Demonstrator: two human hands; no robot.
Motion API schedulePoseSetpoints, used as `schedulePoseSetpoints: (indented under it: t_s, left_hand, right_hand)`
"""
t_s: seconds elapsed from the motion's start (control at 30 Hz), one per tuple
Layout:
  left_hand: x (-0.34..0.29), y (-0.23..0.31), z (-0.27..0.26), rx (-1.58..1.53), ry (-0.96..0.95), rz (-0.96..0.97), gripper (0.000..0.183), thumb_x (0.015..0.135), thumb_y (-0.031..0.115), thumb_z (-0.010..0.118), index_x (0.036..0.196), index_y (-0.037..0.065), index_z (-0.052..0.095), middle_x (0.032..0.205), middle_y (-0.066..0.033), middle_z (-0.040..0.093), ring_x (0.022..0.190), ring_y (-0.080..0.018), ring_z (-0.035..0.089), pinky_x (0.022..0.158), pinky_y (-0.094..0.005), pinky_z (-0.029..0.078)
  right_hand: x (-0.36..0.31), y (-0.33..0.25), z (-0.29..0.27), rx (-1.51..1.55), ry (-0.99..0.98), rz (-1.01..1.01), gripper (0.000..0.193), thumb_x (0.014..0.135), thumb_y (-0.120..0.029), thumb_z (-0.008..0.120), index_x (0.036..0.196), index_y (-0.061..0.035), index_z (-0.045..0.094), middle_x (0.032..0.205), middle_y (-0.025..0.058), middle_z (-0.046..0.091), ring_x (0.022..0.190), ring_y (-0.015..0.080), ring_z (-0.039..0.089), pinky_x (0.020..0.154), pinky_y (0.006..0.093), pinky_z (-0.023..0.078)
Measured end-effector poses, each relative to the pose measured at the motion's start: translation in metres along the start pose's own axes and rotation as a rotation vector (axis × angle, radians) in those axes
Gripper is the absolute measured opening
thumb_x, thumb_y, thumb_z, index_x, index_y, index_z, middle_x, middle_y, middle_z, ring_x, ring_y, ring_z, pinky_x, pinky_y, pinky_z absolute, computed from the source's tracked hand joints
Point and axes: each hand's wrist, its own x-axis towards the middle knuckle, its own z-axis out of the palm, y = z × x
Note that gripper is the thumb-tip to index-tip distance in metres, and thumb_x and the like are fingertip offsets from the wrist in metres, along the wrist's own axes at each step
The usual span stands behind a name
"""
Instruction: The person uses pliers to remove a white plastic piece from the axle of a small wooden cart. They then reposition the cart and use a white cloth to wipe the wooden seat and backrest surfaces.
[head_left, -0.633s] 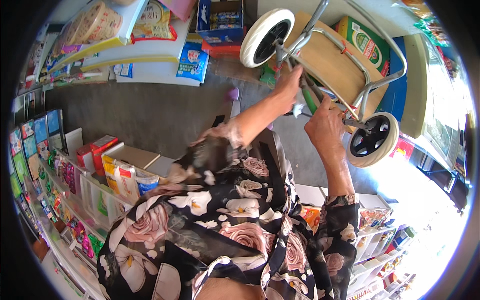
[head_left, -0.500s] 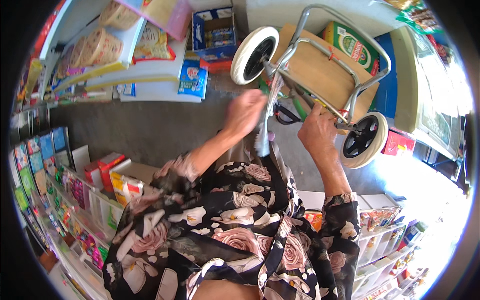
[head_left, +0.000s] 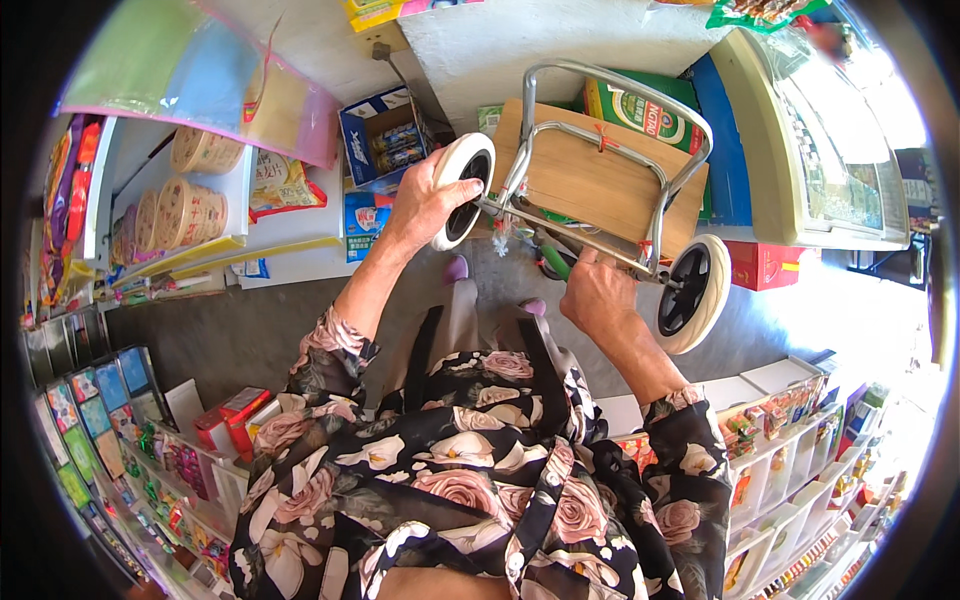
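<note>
A hand trolley with a bent silver tube frame (head_left: 541,127) is tilted up in front of me, its two wheels toward me. My left hand (head_left: 415,205) grips the white-rimmed left wheel (head_left: 484,160), its thumb across the black hub side and the fingers hidden behind. My right hand (head_left: 600,292) is closed round the trolley's lower bar, near the right wheel (head_left: 716,310). A light brown wooden board (head_left: 610,190) shows behind the frame. Red ties mark the crossbar. A whitish frayed strip (head_left: 500,243) hangs by the left end of the axle, beside a green part (head_left: 556,262).
Shelves with round tubs (head_left: 190,213) and snack bags (head_left: 287,185) stand at the left. An open blue box (head_left: 385,138) sits at the back. A green carton (head_left: 640,108), a glass-topped freezer (head_left: 815,140) and a red box (head_left: 765,265) lie right. Goods racks line the near side.
My left hand has moved from beside the hanging strip onto the left wheel. The trolley has shifted left and slightly down. My right hand keeps its hold on the bar.
</note>
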Motion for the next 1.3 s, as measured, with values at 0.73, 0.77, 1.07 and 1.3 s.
schedulePoseSetpoints:
  t_s: [0.73,0.77,1.07,1.3]
  left_hand:
    - [0.012,0.005,-0.008,-0.036,-0.094,-0.099,0.047,0.078,0.016,0.067,0.120,-0.001,0.054,0.104,-0.0098,0.063,0.092,-0.0141,0.058,0.082,-0.0279,0.046]
    - [0.013,0.005,-0.008,-0.042,-0.104,-0.107,0.047,0.078,0.016,0.067,0.120,-0.001,0.054,0.104,-0.0097,0.063,0.092,-0.0141,0.058,0.082,-0.0279,0.046]
    - [0.014,0.003,-0.006,-0.023,-0.097,-0.078,0.045,0.078,0.019,0.066,0.118,0.000,0.056,0.103,-0.0082,0.063,0.092,-0.0137,0.057,0.083,-0.0280,0.045]
    - [0.013,-0.001,-0.005,0.007,-0.098,-0.050,0.038,0.078,0.016,0.065,0.110,-0.002,0.059,0.098,-0.0054,0.064,0.086,-0.0123,0.056,0.080,-0.0270,0.045]
  right_hand:
    - [0.018,0.021,-0.009,0.639,-0.404,0.115,0.028,0.076,-0.017,0.055,0.079,0.0105,0.061,0.079,0.0341,0.058,0.083,0.0430,0.061,0.078,0.0438,0.047]
    - [0.017,0.021,-0.006,0.695,-0.395,0.123,0.026,0.076,-0.017,0.056,0.075,0.0090,0.059,0.071,0.0268,0.057,0.071,0.0351,0.060,0.065,0.0400,0.047]
    - [0.013,0.012,0.005,1.240,-0.576,0.316,0.022,0.080,-0.016,0.060,0.072,0.0040,0.056,0.055,0.0079,0.054,0.040,0.0140,0.049,0.032,0.0277,0.035]
    - [0.012,0.017,0.003,1.255,-0.617,0.274,0.020,0.082,-0.015,0.059,0.078,0.0045,0.056,0.062,0.0106,0.055,0.045,0.0162,0.053,0.033,0.0295,0.040]
